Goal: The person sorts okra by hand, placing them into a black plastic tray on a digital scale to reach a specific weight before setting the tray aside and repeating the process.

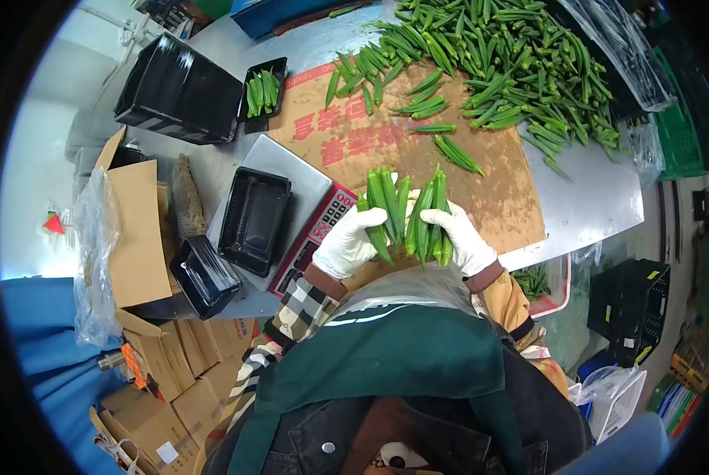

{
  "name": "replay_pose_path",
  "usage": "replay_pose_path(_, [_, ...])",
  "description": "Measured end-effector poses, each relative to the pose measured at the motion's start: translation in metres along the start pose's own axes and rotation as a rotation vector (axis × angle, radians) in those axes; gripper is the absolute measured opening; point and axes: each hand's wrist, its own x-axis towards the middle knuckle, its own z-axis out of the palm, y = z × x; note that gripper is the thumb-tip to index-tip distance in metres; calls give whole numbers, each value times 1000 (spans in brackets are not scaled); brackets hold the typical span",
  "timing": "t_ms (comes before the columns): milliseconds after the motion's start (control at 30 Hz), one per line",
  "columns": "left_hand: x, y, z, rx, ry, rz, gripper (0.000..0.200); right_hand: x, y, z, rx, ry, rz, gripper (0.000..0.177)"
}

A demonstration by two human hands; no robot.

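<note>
1. At the left edge of the frame, an open cardboard box (137, 237) is sitting against the table (584, 198), and a loose black tray (204, 275) is lying just beside it.
2. In the upper left, a stack of black trays (176, 91) is standing next to a small tray (281, 75) that is holding a few okra pods.
3. Left of centre, an empty black tray (253, 215) is resting on a steel scale (291, 170).
4. At centre, the person's gloved left hand (346, 244) is holding a left bunch of okra (380, 198) upright, with its fingers (368, 219) clamped around the lower ends of the pods.
5. Just to the right, the gloved right hand (465, 237) is gripping a right bunch of okra (430, 210), fingers (443, 218) closed around it. The two bunches are nearly touching above a brown cardboard sheet (497, 198).
6. In the upper right, a large pile of okra (505, 71) is spreading across the table.
7. Judging from this, handling goes best with the pods lined up and pointing the same way, and a grip firm enough to stop slipping without bruising them.
</note>
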Motion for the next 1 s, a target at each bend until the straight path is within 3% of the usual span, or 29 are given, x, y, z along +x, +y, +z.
replay_pose_path(167, [3,-11,1,211,77,60,58,5,17,10,-259,104,-117,54])
replay_pose_path(267, [15,-20,-21,186,66,76,49,6,18,8,-262,95,-146,52])
replay_pose_path(400, [6,-10,-7,255,143,98,47,11,10,24,-138,137,12,46])
replay_pose_path(533, [-24,32,12,693,295,269,55,32,17,73,129,-81,124,42])
replay_pose_path(567, [-41,48,30,658,288,261,56,41,19,90,127,-169,100,43])
replay_pose_path(600, [-56,67,29,915,368,295,57,49,21,108,136,-230,150,45])
replay_pose_path(667, [-82,99,12,1059,508,363,57,63,27,152,161,-344,160,49])
replay_pose_path(733, [-107,127,-7,990,575,408,54,93,54,189,183,-449,154,57])
replay_pose_path(833, [-137,156,-37,680,543,435,53,101,50,233,-13,-389,316,78])
replay_pose_path(933, [-152,161,-64,798,801,356,56,96,42,220,-133,-422,333,54])
replay_pose_path(1000, [-161,159,-79,720,820,429,62,93,44,182,-23,-433,419,55])
